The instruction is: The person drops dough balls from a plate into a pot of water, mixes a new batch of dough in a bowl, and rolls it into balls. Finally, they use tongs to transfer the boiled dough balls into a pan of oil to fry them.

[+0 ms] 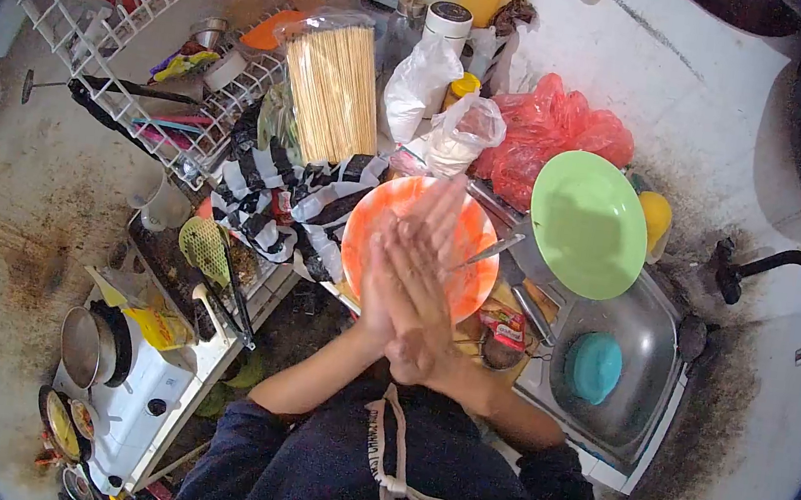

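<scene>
My left hand [377, 292] and my right hand [420, 302] are pressed palm to palm, with fingers stretched out and slightly crossed. Whether anything lies between the palms is hidden. Both are above an orange and white plate [467, 293], which they partly cover. A knife [495, 251] reaches over the plate's right side, its tip near my right hand. Right of the plate lie a small red packet [504, 329] and a dark round object [500, 353].
A light green plate [588, 225] stands by the steel sink [640, 379], where a teal bowl [594, 368] lies. Behind are bundled wooden skewers [332, 92], a bag of white powder [464, 136] and red plastic bags [561, 120]. A white stove [136, 408] is at left.
</scene>
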`<state>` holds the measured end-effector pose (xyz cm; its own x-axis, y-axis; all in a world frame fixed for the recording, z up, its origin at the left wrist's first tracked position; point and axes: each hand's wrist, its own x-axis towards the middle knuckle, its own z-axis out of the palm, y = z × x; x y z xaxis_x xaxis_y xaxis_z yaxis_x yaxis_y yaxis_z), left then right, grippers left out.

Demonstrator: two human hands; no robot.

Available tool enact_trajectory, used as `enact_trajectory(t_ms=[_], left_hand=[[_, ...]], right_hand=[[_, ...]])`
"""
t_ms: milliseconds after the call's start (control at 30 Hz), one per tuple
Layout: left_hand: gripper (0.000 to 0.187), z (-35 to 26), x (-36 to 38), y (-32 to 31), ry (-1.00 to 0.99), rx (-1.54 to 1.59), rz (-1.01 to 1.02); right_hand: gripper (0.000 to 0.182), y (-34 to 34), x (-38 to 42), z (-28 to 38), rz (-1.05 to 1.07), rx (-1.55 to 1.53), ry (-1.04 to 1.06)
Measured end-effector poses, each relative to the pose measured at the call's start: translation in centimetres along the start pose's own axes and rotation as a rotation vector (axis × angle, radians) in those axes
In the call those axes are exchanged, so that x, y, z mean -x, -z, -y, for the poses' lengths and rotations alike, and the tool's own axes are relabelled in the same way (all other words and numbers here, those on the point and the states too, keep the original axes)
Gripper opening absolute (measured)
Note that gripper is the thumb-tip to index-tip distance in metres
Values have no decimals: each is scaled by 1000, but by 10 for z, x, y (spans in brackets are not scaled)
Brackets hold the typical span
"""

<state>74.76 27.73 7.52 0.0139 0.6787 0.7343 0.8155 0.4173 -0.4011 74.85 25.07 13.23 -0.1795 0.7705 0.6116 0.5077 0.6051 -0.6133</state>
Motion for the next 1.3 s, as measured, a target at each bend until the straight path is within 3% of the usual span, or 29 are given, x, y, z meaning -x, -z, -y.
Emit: enact_trajectory(t_ms=[133,200,233,333,367,433,467,533,600,633,667,733,767,800,833,867,933,967,1000,1167,1233,1300], left_hand=[[63,15,-24,-19,-87,-1013,-375],[65,27,-37,-27,-132,-1512,-561],[65,33,-44,-30,-152,-1765,-657],[67,52,-57,-32,-215,-2528,-947],[67,59,-53,-22,-214,-2528,-948],[51,74,-36,3,-412,-2866,-1266],[51,73,-37,2,-410,-2864,-1266],[57,68,-50,-6,-424,-2765,-1120],[63,65,-65,-19,-433,-2666,-991],[67,64,-71,-23,-436,-2616,-928],[70,64,-74,-25,-438,-2566,-864],[73,62,-55,-22,-469,-2496,-887],[68,49,-28,-26,-559,-2674,-1118],[64,42,-14,-29,-655,-2837,-1364],[64,44,-19,-27,-661,-2839,-1358],[65,46,-26,-26,-581,-2778,-1192],[67,49,-43,-23,-427,-2624,-883],[69,49,-48,-23,-355,-2536,-736],[69,49,-52,-25,-353,-2539,-733],[65,49,-61,-33,-725,-2482,-861],[64,52,-66,-39,-877,-2454,-901],[63,57,-71,-45,-963,-2440,-914]], right_hand=[[75,4,-16,-14,52,269,-125],[73,-42,-25,-8,-728,591,-557],[73,-37,-21,-8,-730,590,-558],[71,-2,2,-15,70,281,99],[74,10,-5,-15,129,408,30],[75,18,-24,-15,38,406,-31],[77,20,-29,-13,-56,403,-95],[78,11,-26,-4,-42,379,-153],[78,1,-17,3,119,121,-7],[79,3,-15,2,255,173,82],[79,6,-13,-2,251,173,83],[78,12,-13,-15,170,302,-144],[78,16,-21,-14,4,238,-113],[78,11,-23,-7,9,238,-110],[80,-1,-26,2,110,1039,-193],[81,-8,-27,7,208,1841,-267],[85,-7,-19,-4,258,1845,-207],[82,4,-12,-6,239,1097,-84],[80,9,-8,-8,201,348,31],[69,19,-31,11,172,658,-20],[48,35,-48,4,-3,713,-126],[26,73,-79,-33,-10,602,-152]])
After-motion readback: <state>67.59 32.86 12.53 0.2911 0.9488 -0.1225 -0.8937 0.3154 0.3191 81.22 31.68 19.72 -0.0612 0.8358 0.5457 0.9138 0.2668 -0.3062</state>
